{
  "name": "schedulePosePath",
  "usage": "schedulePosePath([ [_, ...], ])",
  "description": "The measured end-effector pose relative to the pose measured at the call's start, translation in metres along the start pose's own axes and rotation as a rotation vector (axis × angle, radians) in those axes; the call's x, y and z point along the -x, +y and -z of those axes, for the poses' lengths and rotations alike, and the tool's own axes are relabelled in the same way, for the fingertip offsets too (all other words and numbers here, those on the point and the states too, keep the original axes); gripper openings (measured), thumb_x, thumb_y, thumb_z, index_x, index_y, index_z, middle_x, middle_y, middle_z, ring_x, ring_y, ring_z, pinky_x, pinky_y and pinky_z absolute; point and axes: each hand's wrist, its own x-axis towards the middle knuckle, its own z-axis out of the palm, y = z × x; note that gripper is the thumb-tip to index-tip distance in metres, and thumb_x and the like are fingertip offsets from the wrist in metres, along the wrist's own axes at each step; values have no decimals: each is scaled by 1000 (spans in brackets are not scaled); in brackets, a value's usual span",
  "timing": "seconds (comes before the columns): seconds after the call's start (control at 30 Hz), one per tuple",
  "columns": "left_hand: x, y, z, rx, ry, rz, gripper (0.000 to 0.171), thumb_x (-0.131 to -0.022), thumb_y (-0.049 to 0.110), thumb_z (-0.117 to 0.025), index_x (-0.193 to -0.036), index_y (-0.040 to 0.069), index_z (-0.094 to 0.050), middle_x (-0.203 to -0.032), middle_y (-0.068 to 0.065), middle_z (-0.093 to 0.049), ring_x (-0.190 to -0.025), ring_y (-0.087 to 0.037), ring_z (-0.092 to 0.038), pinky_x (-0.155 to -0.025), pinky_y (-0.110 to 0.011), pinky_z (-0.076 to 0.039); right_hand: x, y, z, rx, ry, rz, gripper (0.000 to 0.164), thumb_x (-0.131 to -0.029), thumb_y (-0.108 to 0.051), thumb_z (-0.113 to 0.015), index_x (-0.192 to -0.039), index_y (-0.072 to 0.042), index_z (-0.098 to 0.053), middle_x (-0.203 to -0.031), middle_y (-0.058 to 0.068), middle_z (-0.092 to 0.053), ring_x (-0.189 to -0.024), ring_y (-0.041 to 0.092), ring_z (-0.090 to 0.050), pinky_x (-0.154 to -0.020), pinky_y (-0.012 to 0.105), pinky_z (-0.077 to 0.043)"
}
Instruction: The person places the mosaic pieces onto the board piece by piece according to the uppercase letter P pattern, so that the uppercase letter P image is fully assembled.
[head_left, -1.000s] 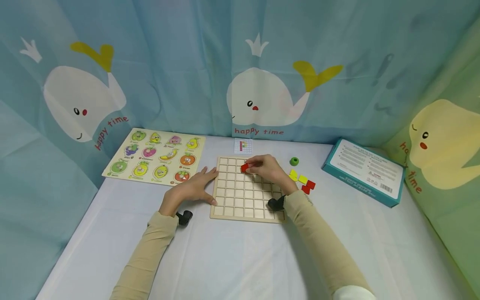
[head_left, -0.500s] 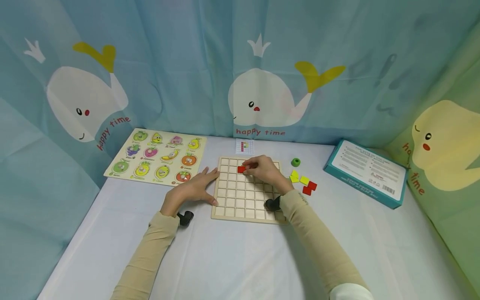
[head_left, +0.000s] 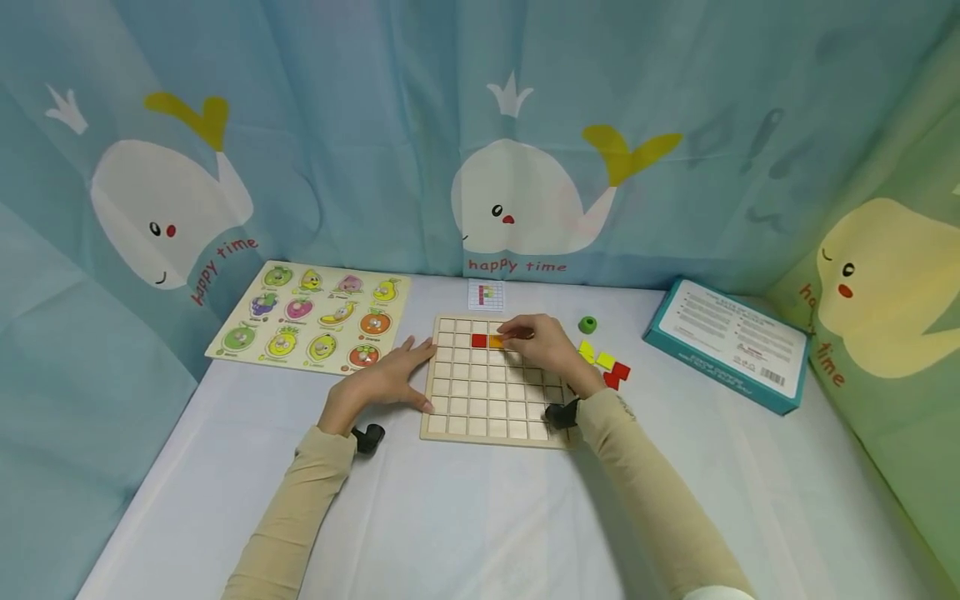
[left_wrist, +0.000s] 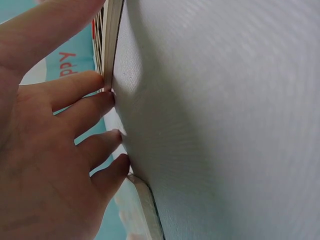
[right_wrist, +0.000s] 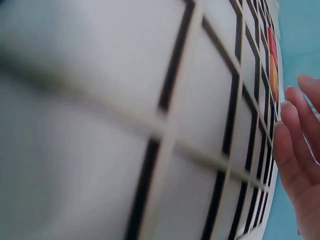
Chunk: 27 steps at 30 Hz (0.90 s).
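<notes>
A wooden grid board (head_left: 478,407) lies on the white table. Along its left edge rests my left hand (head_left: 382,375), fingers spread; the left wrist view (left_wrist: 55,135) shows the fingertips against the board's side. A red square tile (head_left: 479,341) sits in a cell near the board's far side. Just right of it, an orange tile (head_left: 496,342) is pinched at the fingertips of my right hand (head_left: 542,343), low over the neighbouring cell. The orange tile (right_wrist: 274,77) also shows beside the red one in the right wrist view, close to the fingers; the hand covers several cells.
Right of the board lie loose yellow tiles (head_left: 605,359) and red tiles (head_left: 621,371), with a green bead-like piece (head_left: 588,324) behind them. A small pattern card (head_left: 486,295) stands beyond the board. A fruit puzzle (head_left: 307,317) lies left, a teal box (head_left: 727,343) right.
My right hand has let go of the red tile, which stays in its cell. The hand has shifted slightly right, and an orange tile now shows at its fingertips. The left hand stays put.
</notes>
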Motion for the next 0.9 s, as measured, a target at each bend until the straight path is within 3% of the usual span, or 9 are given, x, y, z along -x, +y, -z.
schedulePosePath([
  [0.53,6,-3,4,15,9,-10,107,-81,30,-88,-164,6,-25,-173,-11,-14,-160,-38,-2,-127,-60,-14,40,23,27,85,58,-6,22,-97,-12,-71,-117,-5,-76,-118,16,-73,-100,32,-70,-87,45,-59],
  [0.9,4,0,1,15,12,-41,107,-80,30,-89,-163,4,-26,-173,-13,-15,-160,-40,-3,-127,-60,-14,69,39,47,170,72,-65,20,-95,-11,-73,-114,-5,-77,-115,16,-73,-93,27,-68,-73,33,-55],
])
